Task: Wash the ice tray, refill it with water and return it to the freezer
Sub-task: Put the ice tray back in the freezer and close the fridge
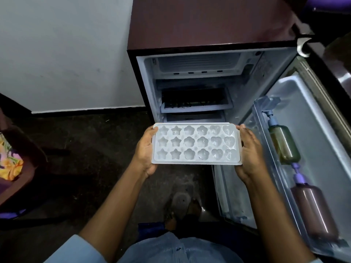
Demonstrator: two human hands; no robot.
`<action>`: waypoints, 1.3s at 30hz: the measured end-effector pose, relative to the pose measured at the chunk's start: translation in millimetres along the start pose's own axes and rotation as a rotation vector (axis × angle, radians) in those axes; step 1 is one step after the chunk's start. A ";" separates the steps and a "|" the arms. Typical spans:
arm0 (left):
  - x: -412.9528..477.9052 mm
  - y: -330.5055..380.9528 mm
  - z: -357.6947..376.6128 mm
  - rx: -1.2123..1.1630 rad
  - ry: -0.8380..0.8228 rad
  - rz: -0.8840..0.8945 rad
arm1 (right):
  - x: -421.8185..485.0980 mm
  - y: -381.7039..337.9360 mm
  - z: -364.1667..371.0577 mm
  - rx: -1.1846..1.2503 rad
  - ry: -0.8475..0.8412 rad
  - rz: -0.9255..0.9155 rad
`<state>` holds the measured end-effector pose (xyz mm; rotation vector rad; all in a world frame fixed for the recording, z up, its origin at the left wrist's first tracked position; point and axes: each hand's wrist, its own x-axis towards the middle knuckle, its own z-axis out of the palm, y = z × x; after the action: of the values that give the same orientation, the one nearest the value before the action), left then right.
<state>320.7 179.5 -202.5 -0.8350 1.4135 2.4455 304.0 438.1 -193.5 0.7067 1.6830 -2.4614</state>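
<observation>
A white ice tray (196,144) with star, flower and heart moulds is held level in front of the open fridge (190,40). My left hand (145,151) grips its left end and my right hand (249,154) grips its right end, thumbs over the rim. The freezer compartment (197,63) sits open at the top of the fridge, above and beyond the tray. I cannot tell whether the moulds hold water.
The fridge door (311,130) stands open to the right, with a green bottle (284,143) and a brown bottle (313,209) in its shelf. Glass shelves (195,103) lie below the freezer. A white wall (66,54) is left; a chair with patterned cloth (9,160) stands at far left.
</observation>
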 end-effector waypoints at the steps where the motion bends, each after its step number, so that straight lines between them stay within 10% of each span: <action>1: 5.1 1.3 3.9 -0.006 0.014 -0.002 | 8.5 -1.2 1.7 0.011 0.004 0.003; 39: 230.7 30.3 70.9 0.239 0.241 0.301 | 220.8 -8.5 50.5 -0.230 0.148 -0.326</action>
<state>91.6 198.7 -282.1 -0.9452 2.0049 2.3703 88.1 438.2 -262.5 0.6439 2.2546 -2.3990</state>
